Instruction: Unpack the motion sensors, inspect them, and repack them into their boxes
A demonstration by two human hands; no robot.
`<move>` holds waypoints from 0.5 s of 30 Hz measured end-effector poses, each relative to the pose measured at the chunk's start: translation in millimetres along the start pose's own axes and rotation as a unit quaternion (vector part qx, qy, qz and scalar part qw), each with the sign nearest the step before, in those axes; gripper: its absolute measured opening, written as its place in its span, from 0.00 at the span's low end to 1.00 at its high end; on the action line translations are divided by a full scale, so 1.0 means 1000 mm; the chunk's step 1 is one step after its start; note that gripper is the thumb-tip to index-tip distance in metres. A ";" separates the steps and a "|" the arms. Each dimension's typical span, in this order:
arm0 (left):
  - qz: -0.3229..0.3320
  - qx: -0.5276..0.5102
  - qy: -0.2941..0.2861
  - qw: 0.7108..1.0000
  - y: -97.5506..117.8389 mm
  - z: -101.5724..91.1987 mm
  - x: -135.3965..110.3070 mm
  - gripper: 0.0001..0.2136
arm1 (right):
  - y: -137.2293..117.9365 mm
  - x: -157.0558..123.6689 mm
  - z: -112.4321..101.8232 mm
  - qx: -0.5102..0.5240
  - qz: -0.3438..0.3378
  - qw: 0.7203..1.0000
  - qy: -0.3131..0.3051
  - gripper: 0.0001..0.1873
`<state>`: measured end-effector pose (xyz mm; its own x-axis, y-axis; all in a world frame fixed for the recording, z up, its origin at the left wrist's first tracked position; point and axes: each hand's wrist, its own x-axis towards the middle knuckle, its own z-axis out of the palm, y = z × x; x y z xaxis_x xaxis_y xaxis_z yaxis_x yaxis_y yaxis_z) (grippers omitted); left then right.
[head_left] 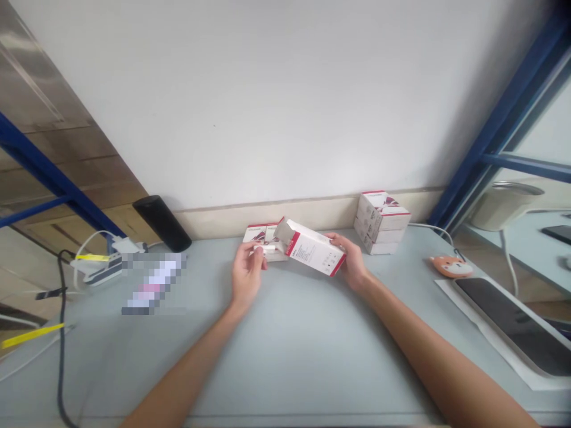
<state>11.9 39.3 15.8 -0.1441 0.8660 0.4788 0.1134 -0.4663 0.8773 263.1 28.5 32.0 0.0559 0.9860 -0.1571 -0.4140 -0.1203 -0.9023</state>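
My right hand [350, 257] is closed around the far end of a white carton with red edges [314, 248]. The carton is tilted, its flap end toward the left and seemingly open. My left hand [247, 270] pinches a small white piece [264, 249] between thumb and fingers, just left of that end; its kind is too blurred to tell. Behind both hands, similar white-and-red boxes [256, 233] lie on the table near the wall, partly hidden by the left hand and the held carton.
A stack of similar boxes [382, 223] stands at the back right. Further right are an orange animal-faced pouch [451, 266] and a dark-topped device [513, 324] on white paper. On the left are a black cylinder [163, 223], a power strip [103, 267], cables and a pixelated object [156, 285].
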 end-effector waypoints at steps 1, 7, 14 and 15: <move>0.012 0.008 0.013 1.000 0.001 -0.001 -0.001 0.14 | -0.002 0.001 -0.001 -0.002 -0.005 1.000 0.005 0.17; 0.074 0.179 -0.135 0.972 0.028 0.004 0.013 0.12 | -0.004 0.008 -0.011 -0.021 -0.066 0.998 0.011 0.15; -0.020 0.217 -0.326 0.920 0.033 0.036 0.060 0.09 | 0.005 0.015 -0.015 -0.072 -0.116 0.991 0.007 0.10; -0.025 0.209 -0.336 0.918 0.027 0.036 0.063 0.10 | 0.006 0.016 -0.016 -0.077 -0.116 0.990 0.018 0.09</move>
<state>41.4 87.6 68.8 0.4644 0.8657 0.1870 0.5111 -0.4344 0.7416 275.4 41.9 17.3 0.1663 0.9848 0.0493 -0.2440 0.0895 -0.9656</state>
